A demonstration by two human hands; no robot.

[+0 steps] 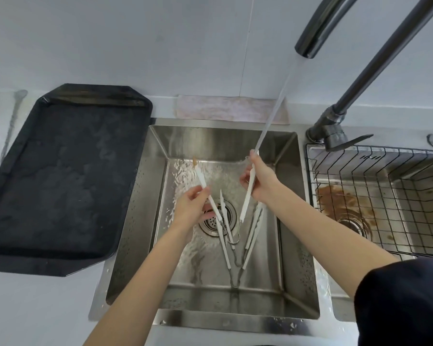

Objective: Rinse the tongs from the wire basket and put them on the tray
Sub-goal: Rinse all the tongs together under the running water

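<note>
- While water from the faucet runs into the sink, the tongs are held spread into a wide V over the drain, hinge end low, one white-sleeved arm in each hand.
- The left hand is pinched around the left arm of the tongs, whose tip carries a brown smear of residue.
- The right hand is closed around the right arm, its upper tip sitting right in the stream.
- Further pairs of tongs appear to lie in the basin below; how many I cannot tell.
- By my judgement they are light, stiff and springy: thin wire with smooth sleeves, likely slick when wet, so a firm pinch mid-arm is safest.
- Carrying them by the wire loop at the hinge should stop them springing open on the way to the black tray, which sits left of the sink.
- The wire basket, on the right, shows no tongs.
</note>
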